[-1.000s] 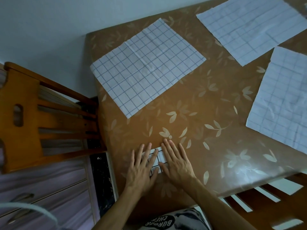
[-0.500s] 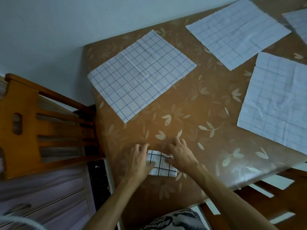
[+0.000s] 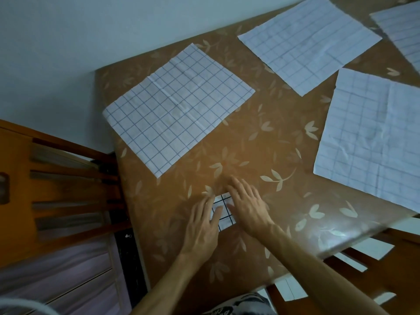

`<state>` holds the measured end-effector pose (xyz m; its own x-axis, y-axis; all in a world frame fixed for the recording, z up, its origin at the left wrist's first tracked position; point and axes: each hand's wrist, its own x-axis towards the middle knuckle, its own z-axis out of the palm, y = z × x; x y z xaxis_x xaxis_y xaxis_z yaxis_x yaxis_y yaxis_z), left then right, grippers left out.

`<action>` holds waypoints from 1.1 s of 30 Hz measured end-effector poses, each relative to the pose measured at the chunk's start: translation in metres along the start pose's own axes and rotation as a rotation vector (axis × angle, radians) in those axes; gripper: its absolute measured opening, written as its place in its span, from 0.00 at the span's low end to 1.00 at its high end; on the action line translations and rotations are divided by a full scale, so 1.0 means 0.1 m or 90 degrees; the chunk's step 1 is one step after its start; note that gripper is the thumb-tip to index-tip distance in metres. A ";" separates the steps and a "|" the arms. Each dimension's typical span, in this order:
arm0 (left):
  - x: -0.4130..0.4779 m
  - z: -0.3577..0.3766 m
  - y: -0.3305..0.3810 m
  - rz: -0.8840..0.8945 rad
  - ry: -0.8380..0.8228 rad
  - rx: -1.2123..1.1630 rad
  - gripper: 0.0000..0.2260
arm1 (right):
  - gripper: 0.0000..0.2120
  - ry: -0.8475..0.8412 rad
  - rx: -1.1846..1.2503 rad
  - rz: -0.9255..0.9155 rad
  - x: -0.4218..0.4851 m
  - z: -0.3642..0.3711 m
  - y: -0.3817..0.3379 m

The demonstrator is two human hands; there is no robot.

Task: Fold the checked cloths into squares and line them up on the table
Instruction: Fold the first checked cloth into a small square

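White folded cloth (image 3: 223, 212) sits under L hand (image 3: 202, 226) & R hand (image 3: 247, 208), both flat, fingers straight, gripping nothing: smoothing the square. Next prob.: take nearest unfolded cloth (image 3: 179, 110).

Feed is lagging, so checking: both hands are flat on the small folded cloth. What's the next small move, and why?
Probably lift both hands and reach for the nearest unfolded cloth. The left hand and right hand press flat on the folded cloth, which already looks like a compact square, while that larger cloth lies spread just beyond it.
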<state>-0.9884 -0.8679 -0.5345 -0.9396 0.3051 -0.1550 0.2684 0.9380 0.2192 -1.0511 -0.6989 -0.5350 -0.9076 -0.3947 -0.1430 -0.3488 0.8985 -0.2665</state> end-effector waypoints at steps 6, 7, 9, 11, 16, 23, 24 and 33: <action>0.00 0.16 0.05 0.020 -0.065 0.036 0.30 | 0.27 0.012 0.006 -0.021 -0.41 0.49 -0.08; -0.01 0.18 0.03 0.016 -0.072 0.038 0.29 | 0.28 -0.002 0.003 -0.019 -0.44 0.51 -0.08; -0.04 0.21 0.02 0.016 -0.081 0.037 0.27 | 0.29 -0.020 -0.003 -0.035 -0.47 0.52 -0.07; -0.07 0.23 0.02 0.016 -0.097 0.035 0.26 | 0.29 -0.033 -0.012 -0.056 -0.47 0.52 -0.04; -0.07 0.27 0.00 0.009 -0.114 0.051 0.28 | 0.29 -0.045 -0.019 -0.047 -0.46 0.53 -0.04; -0.12 0.23 -0.06 -0.023 -0.157 0.070 0.27 | 0.32 -0.032 0.018 0.057 -0.48 0.47 -0.01; -0.15 0.23 -0.06 -0.039 -0.164 0.068 0.27 | 0.32 -0.032 0.015 0.065 -0.48 0.46 -0.01; -0.28 0.06 -0.18 -0.020 -0.224 0.034 0.30 | 0.31 -0.030 -0.022 0.052 -0.40 0.30 -0.05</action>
<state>-0.9654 -0.8925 -0.5398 -0.8192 0.3051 -0.4856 0.2601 0.9523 0.1595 -1.0066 -0.6930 -0.5563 -0.9219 -0.3274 -0.2071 -0.2824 0.9339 -0.2192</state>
